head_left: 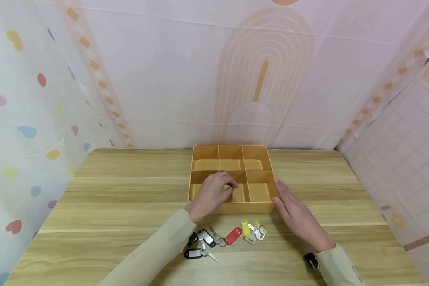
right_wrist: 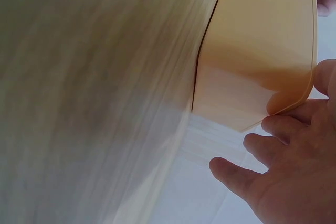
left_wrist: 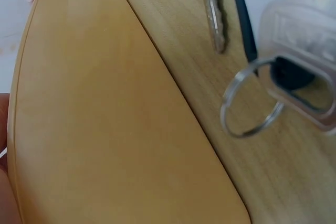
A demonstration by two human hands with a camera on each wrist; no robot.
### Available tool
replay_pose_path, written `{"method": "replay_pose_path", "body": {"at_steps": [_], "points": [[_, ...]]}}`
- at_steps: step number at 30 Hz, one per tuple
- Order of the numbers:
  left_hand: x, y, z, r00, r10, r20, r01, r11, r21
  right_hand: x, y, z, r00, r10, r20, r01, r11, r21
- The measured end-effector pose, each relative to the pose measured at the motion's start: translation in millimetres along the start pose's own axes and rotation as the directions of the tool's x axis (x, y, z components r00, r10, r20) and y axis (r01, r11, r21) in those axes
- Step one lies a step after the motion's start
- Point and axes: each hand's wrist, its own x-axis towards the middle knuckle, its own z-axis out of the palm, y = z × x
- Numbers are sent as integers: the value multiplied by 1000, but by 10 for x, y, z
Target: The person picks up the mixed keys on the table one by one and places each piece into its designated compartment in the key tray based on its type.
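An orange-yellow tray (head_left: pixel 243 207) with several compartments stands on the table. My left hand (head_left: pixel 211 193) reaches over its front row from the left, fingers bent down into the front middle compartment. Thumb and forefinger pinch a small thin dark item, mostly hidden by the hand. My right hand (head_left: pixel 300 218) lies along the tray's right side, fingers fairly straight. Its thumb (right_wrist: pixel 324 77) is at the front right corner, fingertips against the side wall. In front of the tray lie keys with a red tag (head_left: pixel 233 236), yellow tags (head_left: pixel 245 229) and black tags (head_left: pixel 193 253).
The wooden table (head_left: pixel 128 190) extends to both sides of the tray. Patterned cloth (head_left: pixel 164 79) hangs behind it and along the sides. A metal key ring (left_wrist: pixel 226 106) shows large in the left wrist view, beside the tray's front wall. A black object (head_left: pixel 310 260) is at the right wrist.
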Motion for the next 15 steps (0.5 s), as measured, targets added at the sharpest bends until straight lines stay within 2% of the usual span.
{"method": "replay_pose_path", "body": {"at_steps": [6,15], "points": [[-2,-1,14,1000,-7,9,6,1000,30,9,8,10,1000,-8,-7,8,1000,-2],[-35,35,-53,998,-42,37,44,998,-39,14,18,30,1000,-14,-9,14,1000,-1]]}}
